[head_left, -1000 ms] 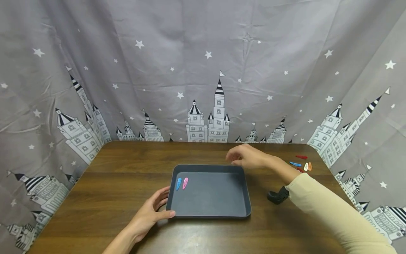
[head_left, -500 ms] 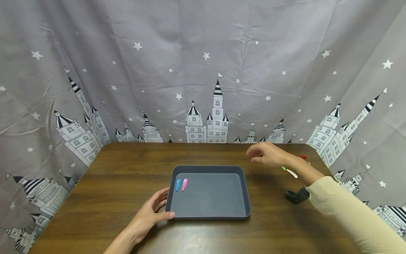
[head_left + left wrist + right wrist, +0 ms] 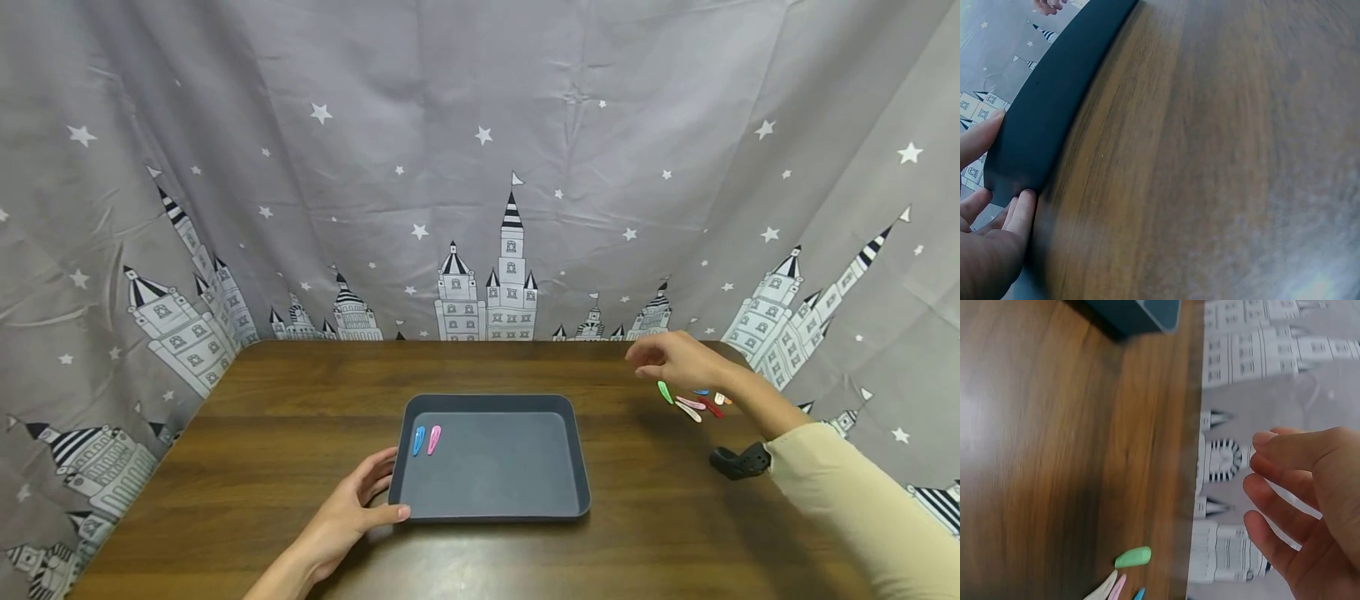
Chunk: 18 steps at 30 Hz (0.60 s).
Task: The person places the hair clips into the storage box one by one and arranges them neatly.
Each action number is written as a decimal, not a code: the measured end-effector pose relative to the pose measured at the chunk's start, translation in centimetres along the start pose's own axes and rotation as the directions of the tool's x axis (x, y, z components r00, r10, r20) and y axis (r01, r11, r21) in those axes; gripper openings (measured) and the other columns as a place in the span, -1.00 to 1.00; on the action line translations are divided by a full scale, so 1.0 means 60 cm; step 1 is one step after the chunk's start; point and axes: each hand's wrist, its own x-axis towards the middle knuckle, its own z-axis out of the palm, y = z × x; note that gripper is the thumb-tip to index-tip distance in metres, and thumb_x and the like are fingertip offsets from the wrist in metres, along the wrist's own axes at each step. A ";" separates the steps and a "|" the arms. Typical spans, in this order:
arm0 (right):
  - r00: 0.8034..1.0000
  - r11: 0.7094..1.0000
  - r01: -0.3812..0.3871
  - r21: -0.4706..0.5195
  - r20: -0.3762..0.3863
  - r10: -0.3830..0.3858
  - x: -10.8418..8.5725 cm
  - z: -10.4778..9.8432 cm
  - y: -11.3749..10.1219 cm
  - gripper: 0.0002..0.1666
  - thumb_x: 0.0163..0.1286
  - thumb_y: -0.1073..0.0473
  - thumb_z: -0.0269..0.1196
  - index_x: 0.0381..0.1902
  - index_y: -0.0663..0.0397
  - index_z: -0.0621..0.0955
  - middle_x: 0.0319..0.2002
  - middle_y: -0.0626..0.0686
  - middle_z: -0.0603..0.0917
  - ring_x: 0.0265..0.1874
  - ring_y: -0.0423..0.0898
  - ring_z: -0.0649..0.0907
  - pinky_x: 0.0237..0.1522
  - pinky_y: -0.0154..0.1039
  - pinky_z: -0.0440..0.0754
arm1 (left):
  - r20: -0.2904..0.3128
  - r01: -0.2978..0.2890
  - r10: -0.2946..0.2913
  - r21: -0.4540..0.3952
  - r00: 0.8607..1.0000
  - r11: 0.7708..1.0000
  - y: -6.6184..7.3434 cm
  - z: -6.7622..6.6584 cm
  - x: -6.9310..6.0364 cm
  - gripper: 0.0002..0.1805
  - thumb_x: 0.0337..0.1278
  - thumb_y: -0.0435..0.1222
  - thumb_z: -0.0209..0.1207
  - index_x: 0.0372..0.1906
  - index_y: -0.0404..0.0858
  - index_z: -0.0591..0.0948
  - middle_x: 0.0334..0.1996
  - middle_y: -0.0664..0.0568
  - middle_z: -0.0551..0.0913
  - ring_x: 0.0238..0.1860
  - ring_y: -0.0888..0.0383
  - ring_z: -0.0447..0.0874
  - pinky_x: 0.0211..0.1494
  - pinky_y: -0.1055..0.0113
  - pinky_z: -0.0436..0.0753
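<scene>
A dark grey rectangular tray (image 3: 495,471) lies on the wooden table. Inside it, near the left wall, a blue snap hair clip (image 3: 418,441) and a pink one (image 3: 434,440) lie side by side. My left hand (image 3: 351,515) holds the tray's front left corner, thumb on the front rim and fingers against the left wall (image 3: 1054,106). Above the table, right of the tray, hovers my right hand (image 3: 678,362), fingers loosely bent with nothing between them. Just beneath and beyond it is a loose group of hair clips, including a green clip (image 3: 665,392) and a white clip (image 3: 688,412).
More clips, among them a red one (image 3: 711,407) and a blue one (image 3: 701,392), lie in that group, partly hidden by the right wrist. A black strap-like piece (image 3: 738,461) is at the right forearm. A grey castle-print curtain (image 3: 480,208) hangs behind the table (image 3: 300,400).
My right hand has moved right, from behind the tray's back right corner to above the loose hair clips. The left hand keeps its hold on the tray, and the two clips inside lie unchanged.
</scene>
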 end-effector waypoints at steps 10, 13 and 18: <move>0.992 0.995 -0.104 -0.005 -0.070 0.104 -0.041 -0.015 0.068 -0.79 0.35 0.33 0.41 -0.07 0.26 0.71 -0.22 0.02 0.78 -0.22 0.01 0.74 -0.13 0.04 0.65 | 0.006 -0.003 0.003 -0.003 1.000 1.000 0.000 0.000 0.001 -0.02 0.12 -0.44 0.47 0.59 -0.26 0.20 0.55 -0.25 0.20 0.50 -0.22 0.17 0.23 0.28 0.50; 0.989 0.993 -0.116 -0.010 -0.092 0.115 -0.054 -0.013 0.089 -0.80 0.32 0.34 0.43 -0.11 0.28 0.71 -0.26 0.01 0.77 -0.25 0.02 0.74 -0.16 -0.01 0.65 | 0.003 0.003 -0.003 0.004 1.000 1.000 0.001 0.000 0.000 -0.02 0.12 -0.43 0.47 0.59 -0.26 0.19 0.55 -0.26 0.20 0.50 -0.22 0.18 0.23 0.25 0.51; 0.982 0.989 -0.146 -0.015 -0.120 0.143 -0.078 -0.008 0.114 -0.82 0.30 0.33 0.44 -0.18 0.30 0.70 -0.31 0.05 0.77 -0.28 0.10 0.76 -0.21 -0.03 0.66 | 0.004 0.011 -0.011 0.005 1.000 1.000 0.001 0.001 0.000 -0.01 0.12 -0.42 0.48 0.59 -0.25 0.19 0.55 -0.26 0.19 0.50 -0.22 0.18 0.23 0.24 0.51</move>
